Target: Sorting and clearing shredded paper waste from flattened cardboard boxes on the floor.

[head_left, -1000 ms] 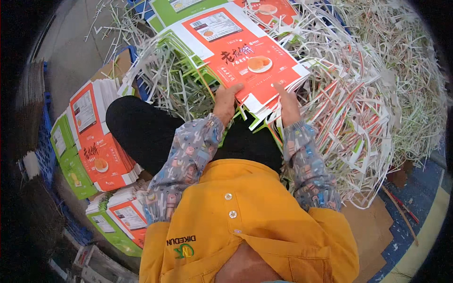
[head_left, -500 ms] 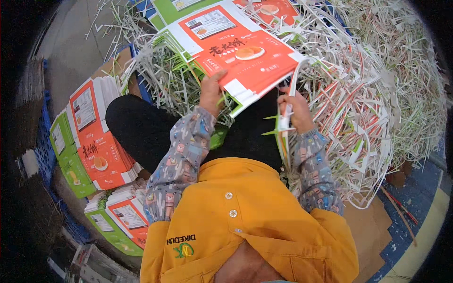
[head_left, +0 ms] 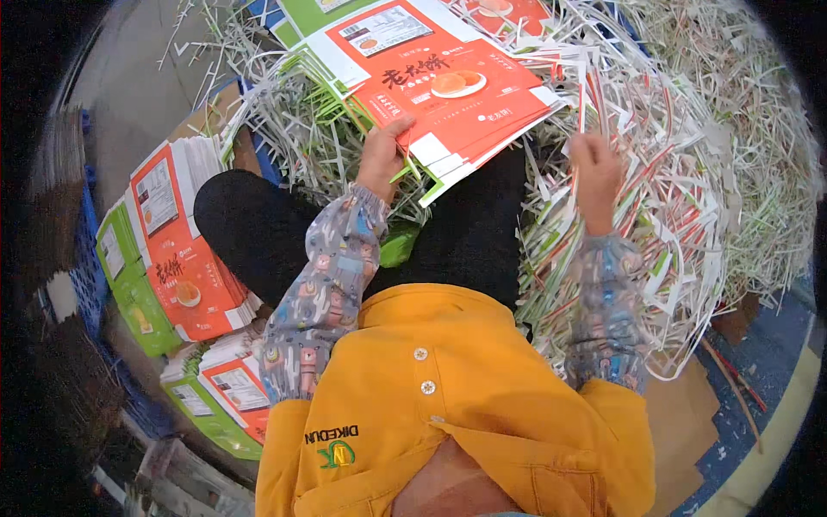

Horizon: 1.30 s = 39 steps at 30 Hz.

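My left hand (head_left: 382,158) grips the near left corner of a stack of flat printed carton sheets (head_left: 482,108), orange-red with white and green edges. The thumb lies on top of the sheets and the other fingers are hidden beneath. To the right of the stack, my right hand (head_left: 596,177) is closed over the heap of trimmings, slightly blurred. Thin white and red paper strips (head_left: 594,90) stick out beyond its fingers. Green-edged offcuts (head_left: 323,90) cling along the left side of the stack.
A large heap of shredded paper strips (head_left: 680,185) covers the right side. Stacked orange carton sheets (head_left: 194,280) and green ones (head_left: 142,314) stand at the left. My black-clad knee (head_left: 245,228) lies between. Brown cardboard (head_left: 680,422) covers part of the blue floor (head_left: 749,388).
My right hand has moved right and away from the stack's near right corner, carrying off strips that hung beside it. My left hand keeps its hold, with the stack almost in place.
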Each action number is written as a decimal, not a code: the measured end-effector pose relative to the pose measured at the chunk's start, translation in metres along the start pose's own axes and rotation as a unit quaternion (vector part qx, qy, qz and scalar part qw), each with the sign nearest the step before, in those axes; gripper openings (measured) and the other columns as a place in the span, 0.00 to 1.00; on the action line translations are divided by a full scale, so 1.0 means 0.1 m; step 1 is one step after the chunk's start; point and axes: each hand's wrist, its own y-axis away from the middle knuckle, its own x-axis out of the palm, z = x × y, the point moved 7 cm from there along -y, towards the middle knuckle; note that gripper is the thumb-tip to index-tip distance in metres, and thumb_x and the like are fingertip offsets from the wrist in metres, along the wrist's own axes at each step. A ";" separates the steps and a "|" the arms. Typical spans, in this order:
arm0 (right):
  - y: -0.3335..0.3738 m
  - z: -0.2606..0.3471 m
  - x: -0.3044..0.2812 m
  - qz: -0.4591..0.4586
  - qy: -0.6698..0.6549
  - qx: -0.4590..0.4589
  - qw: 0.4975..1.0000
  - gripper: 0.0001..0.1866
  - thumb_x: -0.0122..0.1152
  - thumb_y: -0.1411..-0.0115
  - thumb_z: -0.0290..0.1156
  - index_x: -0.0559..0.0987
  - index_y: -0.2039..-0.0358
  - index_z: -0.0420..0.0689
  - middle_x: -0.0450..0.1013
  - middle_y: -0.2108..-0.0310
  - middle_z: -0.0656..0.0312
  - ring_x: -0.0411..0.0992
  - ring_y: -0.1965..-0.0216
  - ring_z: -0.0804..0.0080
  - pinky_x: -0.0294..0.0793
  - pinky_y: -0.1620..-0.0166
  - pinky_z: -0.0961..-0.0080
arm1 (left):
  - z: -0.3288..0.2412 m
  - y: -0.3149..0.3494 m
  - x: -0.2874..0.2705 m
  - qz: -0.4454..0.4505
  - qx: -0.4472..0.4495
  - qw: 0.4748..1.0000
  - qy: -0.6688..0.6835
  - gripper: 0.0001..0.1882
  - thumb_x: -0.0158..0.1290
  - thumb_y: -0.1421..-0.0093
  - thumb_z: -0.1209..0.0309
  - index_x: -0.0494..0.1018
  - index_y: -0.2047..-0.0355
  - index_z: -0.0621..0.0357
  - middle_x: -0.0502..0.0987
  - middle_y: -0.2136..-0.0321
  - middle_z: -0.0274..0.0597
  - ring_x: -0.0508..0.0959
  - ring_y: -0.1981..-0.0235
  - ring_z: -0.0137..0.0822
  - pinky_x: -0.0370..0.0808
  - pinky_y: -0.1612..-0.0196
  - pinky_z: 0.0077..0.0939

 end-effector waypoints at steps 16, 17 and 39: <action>0.65 -0.01 1.53 0.113 -0.632 0.294 0.708 0.06 0.47 0.45 0.29 0.70 0.69 0.40 0.69 0.76 0.61 0.70 0.77 0.74 0.73 0.76 0.79 | 0.00 0.13 0.26 -0.004 -0.027 0.995 0.092 0.16 0.50 0.51 0.78 0.63 0.61 0.70 0.72 0.66 0.49 0.75 0.66 0.40 0.74 0.62 0.30; 0.65 -0.01 1.50 0.117 -0.601 0.310 0.727 0.06 0.47 0.46 0.29 0.70 0.70 0.40 0.69 0.78 0.60 0.70 0.79 0.75 0.72 0.78 0.78 | -0.01 0.14 0.26 -0.004 -0.027 0.995 0.092 0.16 0.50 0.51 0.78 0.63 0.61 0.70 0.72 0.66 0.49 0.75 0.66 0.40 0.74 0.62 0.30; 0.29 -2.00 -0.10 0.061 0.112 0.036 0.991 0.11 0.50 0.52 0.28 0.70 0.67 0.38 0.70 0.77 0.53 0.70 0.76 0.56 0.70 0.70 0.70 | 0.09 0.00 0.06 -0.031 -0.019 0.999 0.028 0.15 0.50 0.54 0.83 0.64 0.64 0.70 0.71 0.66 0.50 0.74 0.67 0.41 0.73 0.62 0.31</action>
